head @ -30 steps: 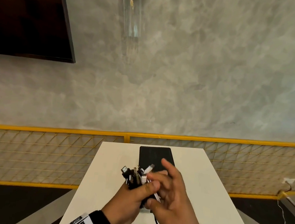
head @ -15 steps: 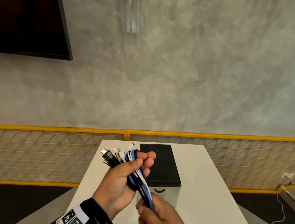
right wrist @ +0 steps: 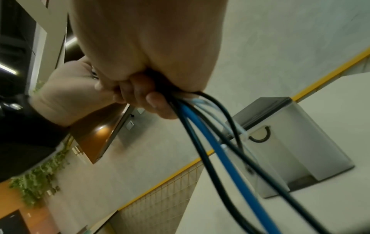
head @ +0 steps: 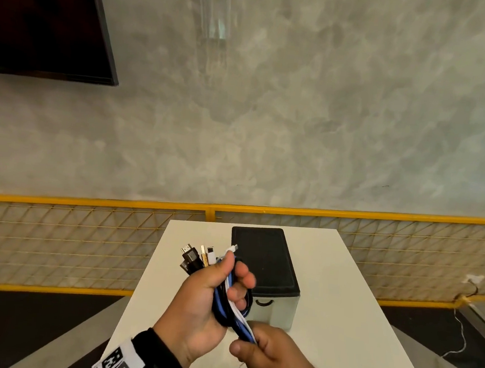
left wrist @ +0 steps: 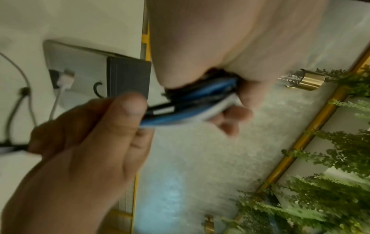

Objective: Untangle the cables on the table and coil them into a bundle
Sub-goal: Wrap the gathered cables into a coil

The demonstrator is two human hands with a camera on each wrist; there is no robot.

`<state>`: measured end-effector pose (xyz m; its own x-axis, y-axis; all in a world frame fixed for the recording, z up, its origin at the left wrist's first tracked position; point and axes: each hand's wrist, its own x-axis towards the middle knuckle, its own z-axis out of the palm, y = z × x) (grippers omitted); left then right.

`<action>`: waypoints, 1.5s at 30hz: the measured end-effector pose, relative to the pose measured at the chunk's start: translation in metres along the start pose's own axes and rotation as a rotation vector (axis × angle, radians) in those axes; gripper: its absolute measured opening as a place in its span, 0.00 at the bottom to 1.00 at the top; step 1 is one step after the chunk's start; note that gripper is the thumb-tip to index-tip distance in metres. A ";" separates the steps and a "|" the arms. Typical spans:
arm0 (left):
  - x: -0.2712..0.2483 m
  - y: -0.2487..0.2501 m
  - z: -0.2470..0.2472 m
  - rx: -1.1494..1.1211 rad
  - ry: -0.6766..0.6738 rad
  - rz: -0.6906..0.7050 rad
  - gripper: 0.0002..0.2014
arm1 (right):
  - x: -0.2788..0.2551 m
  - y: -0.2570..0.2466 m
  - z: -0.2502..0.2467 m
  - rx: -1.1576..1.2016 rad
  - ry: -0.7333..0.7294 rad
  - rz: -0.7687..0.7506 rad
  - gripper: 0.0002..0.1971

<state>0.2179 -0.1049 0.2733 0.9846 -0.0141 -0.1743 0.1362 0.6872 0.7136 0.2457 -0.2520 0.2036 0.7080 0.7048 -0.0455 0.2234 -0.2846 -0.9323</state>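
While regripped lower, cables (head: 226, 302) taut.

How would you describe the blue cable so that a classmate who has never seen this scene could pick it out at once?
Start at the white table and find the bunch of cables held above it, gripped by the left hand with the right hand just below. The blue cable runs through both hands. Its neighbours are black or white; it alone is bright blue.
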 end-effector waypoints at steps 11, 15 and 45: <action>-0.001 0.009 -0.021 0.023 -0.235 -0.098 0.15 | -0.006 0.011 -0.016 0.195 -0.226 0.308 0.15; -0.007 0.008 -0.032 0.311 -0.422 -0.252 0.17 | 0.007 0.008 -0.034 -0.134 -0.174 0.290 0.34; 0.025 -0.021 -0.033 0.921 0.157 0.180 0.13 | 0.004 -0.041 -0.013 -0.069 0.123 0.067 0.28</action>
<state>0.2358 -0.0963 0.2315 0.9823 0.1803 -0.0512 0.0831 -0.1745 0.9811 0.2479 -0.2459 0.2460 0.7985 0.5991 -0.0581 0.2160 -0.3753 -0.9014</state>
